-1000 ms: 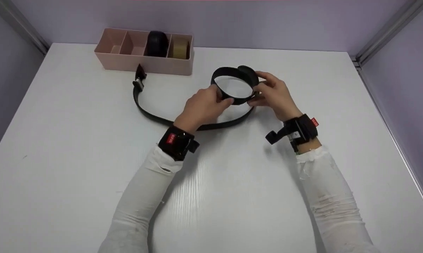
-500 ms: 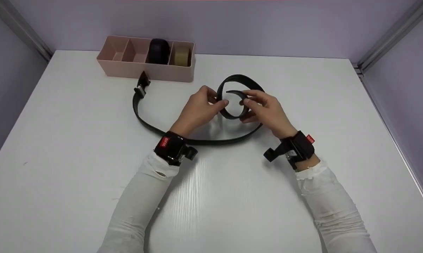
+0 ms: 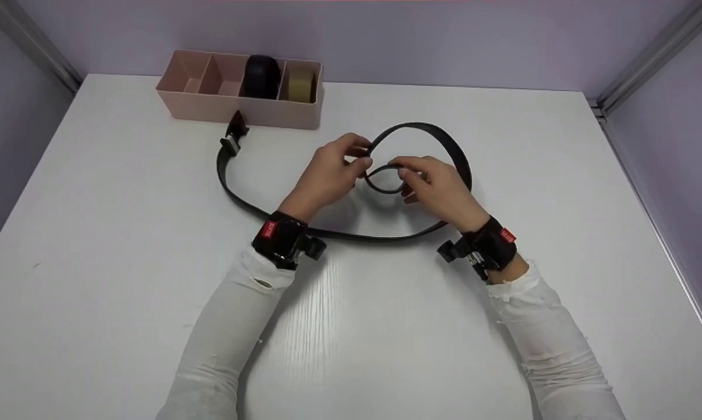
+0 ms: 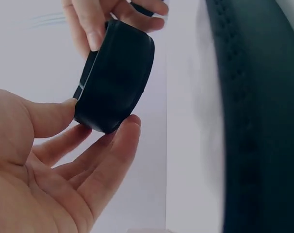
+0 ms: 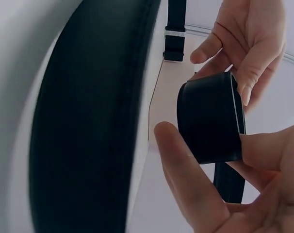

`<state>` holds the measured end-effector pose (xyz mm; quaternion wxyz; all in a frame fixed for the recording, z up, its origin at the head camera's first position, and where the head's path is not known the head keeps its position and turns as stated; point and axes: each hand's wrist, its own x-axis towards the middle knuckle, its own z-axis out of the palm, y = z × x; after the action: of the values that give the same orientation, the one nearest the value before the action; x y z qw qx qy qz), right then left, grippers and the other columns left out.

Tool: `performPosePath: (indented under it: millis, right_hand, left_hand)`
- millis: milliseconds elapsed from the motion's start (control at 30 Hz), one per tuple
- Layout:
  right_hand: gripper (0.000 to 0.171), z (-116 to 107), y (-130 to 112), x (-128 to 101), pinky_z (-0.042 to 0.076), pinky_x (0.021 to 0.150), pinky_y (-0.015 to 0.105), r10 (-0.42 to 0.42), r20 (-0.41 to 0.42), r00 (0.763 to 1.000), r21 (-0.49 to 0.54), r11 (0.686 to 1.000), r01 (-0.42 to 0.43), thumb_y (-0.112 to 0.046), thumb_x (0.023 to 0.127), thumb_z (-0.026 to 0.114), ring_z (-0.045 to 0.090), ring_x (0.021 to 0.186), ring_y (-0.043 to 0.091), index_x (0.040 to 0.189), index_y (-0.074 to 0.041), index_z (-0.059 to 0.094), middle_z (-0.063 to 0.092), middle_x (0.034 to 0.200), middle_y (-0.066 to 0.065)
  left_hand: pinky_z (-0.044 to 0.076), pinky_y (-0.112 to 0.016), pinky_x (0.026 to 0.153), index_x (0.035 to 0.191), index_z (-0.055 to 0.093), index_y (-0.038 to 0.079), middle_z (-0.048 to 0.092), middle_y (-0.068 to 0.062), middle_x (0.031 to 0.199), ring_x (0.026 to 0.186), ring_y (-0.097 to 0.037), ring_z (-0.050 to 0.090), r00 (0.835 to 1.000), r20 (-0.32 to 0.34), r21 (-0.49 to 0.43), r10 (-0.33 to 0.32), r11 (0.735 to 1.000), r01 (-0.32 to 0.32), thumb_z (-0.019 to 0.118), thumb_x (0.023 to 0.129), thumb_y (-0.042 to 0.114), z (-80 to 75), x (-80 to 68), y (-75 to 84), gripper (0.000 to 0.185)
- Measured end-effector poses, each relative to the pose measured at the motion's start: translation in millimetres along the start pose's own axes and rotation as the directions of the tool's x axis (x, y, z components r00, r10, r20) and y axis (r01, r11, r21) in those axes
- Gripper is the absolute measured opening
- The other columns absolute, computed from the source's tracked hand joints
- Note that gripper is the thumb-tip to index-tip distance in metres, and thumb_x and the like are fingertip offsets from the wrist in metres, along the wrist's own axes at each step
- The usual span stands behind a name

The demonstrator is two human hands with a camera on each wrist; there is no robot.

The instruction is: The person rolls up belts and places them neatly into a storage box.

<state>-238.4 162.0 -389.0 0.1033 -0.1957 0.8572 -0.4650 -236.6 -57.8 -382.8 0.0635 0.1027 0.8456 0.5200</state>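
A long black leather belt (image 3: 374,238) lies in a wide curve on the white table, with its metal buckle (image 3: 231,142) at the far left. Its other end is curled into a small loop (image 4: 118,77) held up between both hands. My left hand (image 3: 327,175) pinches the loop's left side between thumb and fingers. On the loop's right side, my right hand (image 3: 441,189) grips with thumb and fingertips. From the loop, the strap arches behind and right of the right hand, then down to the table. In the right wrist view the coil (image 5: 210,119) sits between both thumbs and fingers.
At the back left stands a pink divided box (image 3: 199,109), right behind the buckle end. Its right compartments hold a black roll (image 3: 261,77) and a yellowish-tan roll (image 3: 300,86). A pale wall panel (image 3: 444,41) rises behind the table.
The wide ring between the hands has become a small loop, the belt's end curled inward. The right hand has moved left and nearer; the outer strap now bulges further right. The buckle end stays put.
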Motion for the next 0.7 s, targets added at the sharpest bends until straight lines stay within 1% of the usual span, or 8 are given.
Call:
performPosePath:
  millis: [100,167,233,300,367,433,600,700]
  right_hand:
    - [0.031,0.9,0.0,-0.7,0.057,0.069,0.035,-0.014,-0.005,1.000,-0.012,1.000,0.014,-0.023,0.100,0.051,0.068,0.081,0.033,0.126,-0.012,0.061,0.054,0.105,0.020]
    - [0.030,1.8,0.9,-0.7,0.057,0.068,0.035,-0.030,-0.013,0.999,-0.013,0.999,0.030,-0.021,0.099,0.052,0.069,0.079,0.031,0.126,-0.011,0.061,0.055,0.104,0.019]
    - [0.029,3.1,1.7,-0.1,0.057,0.067,0.032,-0.059,-0.028,0.998,-0.025,0.998,0.059,-0.019,0.098,0.054,0.069,0.076,0.026,0.124,-0.009,0.062,0.061,0.103,0.018]
    - [0.028,4.6,2.3,0.4,0.056,0.065,0.029,-0.084,-0.047,0.995,-0.052,0.995,0.082,-0.018,0.097,0.055,0.069,0.074,0.020,0.122,-0.010,0.064,0.066,0.101,0.014]
    - [0.025,6.1,1.9,0.5,0.055,0.063,0.026,-0.103,-0.071,0.992,-0.087,0.991,0.097,-0.018,0.097,0.056,0.068,0.071,0.014,0.118,-0.010,0.067,0.070,0.098,0.011]
    - [0.024,7.3,1.3,0.2,0.055,0.061,0.026,-0.099,-0.094,0.991,-0.100,0.991,0.089,-0.021,0.097,0.057,0.067,0.068,0.012,0.114,-0.009,0.068,0.071,0.095,0.010]
    - [0.018,8.7,1.0,0.2,0.054,0.060,0.028,-0.067,-0.151,0.986,-0.072,0.996,0.056,-0.025,0.095,0.060,0.068,0.067,0.014,0.101,-0.008,0.061,0.071,0.086,0.010]
    - [0.018,9.1,1.5,0.8,0.054,0.062,0.026,-0.077,-0.184,0.980,-0.047,0.996,0.069,-0.025,0.093,0.062,0.067,0.070,0.016,0.098,-0.008,0.062,0.070,0.089,0.007]
  left_hand:
    - [0.052,-0.025,0.069,0.123,0.057,0.016,0.062,-0.006,0.119,0.087,-0.008,0.064,0.999,0.034,0.017,0.025,1.000,-0.026,0.058,0.096,0.023,3.4,0.7,-1.6,0.028]
    - [0.052,-0.025,0.069,0.122,0.059,0.016,0.062,-0.004,0.118,0.087,-0.012,0.066,0.998,0.052,0.030,0.040,0.999,-0.042,0.059,0.095,0.024,5.8,0.4,-3.2,0.028]
    - [0.052,-0.026,0.068,0.120,0.061,0.017,0.063,-0.003,0.115,0.085,-0.017,0.067,0.997,0.059,0.028,0.052,0.998,-0.054,0.061,0.094,0.024,7.5,-0.1,-4.7,0.026]
    - [0.052,-0.027,0.068,0.116,0.063,0.015,0.064,0.000,0.111,0.082,-0.018,0.068,0.996,0.067,0.018,0.062,0.998,-0.063,0.063,0.093,0.024,7.9,-1.2,-5.4,0.025]
    - [0.052,-0.027,0.068,0.111,0.063,0.015,0.065,0.003,0.107,0.078,-0.017,0.067,0.996,0.073,0.010,0.059,0.998,-0.060,0.066,0.091,0.024,7.4,-2.4,-5.2,0.023]
    - [0.051,-0.027,0.067,0.106,0.063,0.014,0.066,0.005,0.103,0.075,-0.014,0.066,0.996,0.074,0.000,0.054,0.999,-0.054,0.068,0.089,0.025,6.9,-3.8,-4.2,0.020]
    - [0.050,-0.026,0.066,0.096,0.063,0.016,0.067,0.004,0.101,0.075,-0.015,0.068,0.998,0.063,-0.011,0.031,0.999,-0.031,0.071,0.087,0.025,8.6,-4.5,-3.0,0.015]
    - [0.051,-0.026,0.069,0.095,0.063,0.015,0.068,0.003,0.103,0.078,-0.013,0.069,0.998,0.064,-0.036,0.025,0.999,-0.022,0.070,0.088,0.023,10.7,-4.6,-2.7,0.013]
